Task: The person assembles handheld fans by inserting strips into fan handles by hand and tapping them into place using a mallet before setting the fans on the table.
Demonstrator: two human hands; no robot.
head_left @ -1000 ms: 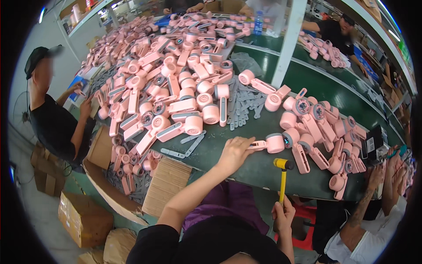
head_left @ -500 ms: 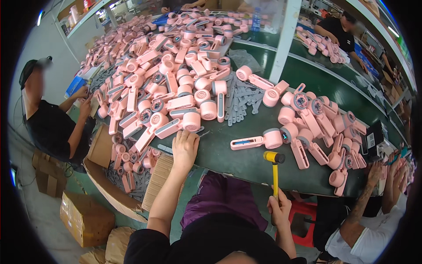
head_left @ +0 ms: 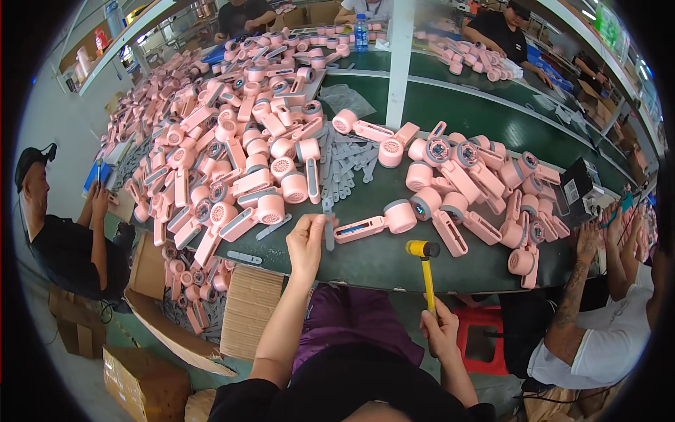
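Pinched in the fingers of my left hand (head_left: 305, 246) is a thin grey plastic strip (head_left: 329, 231), held upright over the table just beside the handle end of a pink handheld fan (head_left: 401, 216). This fan lies on its side, and its handle has an uncovered slot with something blue inside. My right hand (head_left: 441, 329) is wrapped around the yellow handle of a small mallet (head_left: 427, 271). The mallet's yellow and black head is raised near the table's front edge, apart from the fan. Two more grey strips (head_left: 245, 258) lie left of my left hand.
A large heap of pink fans (head_left: 232, 144) covers the left, with loose grey strips (head_left: 344, 165) beside it. More fans (head_left: 485, 186) lie to the right. An open carton (head_left: 242, 309) stands by the front edge. A white post (head_left: 399, 77) rises behind; co-workers sit on both sides.
My left hand has moved from the edge of the heap toward the single fan and now carries a grey strip. The mallet stays raised in my right hand. The view has shifted.
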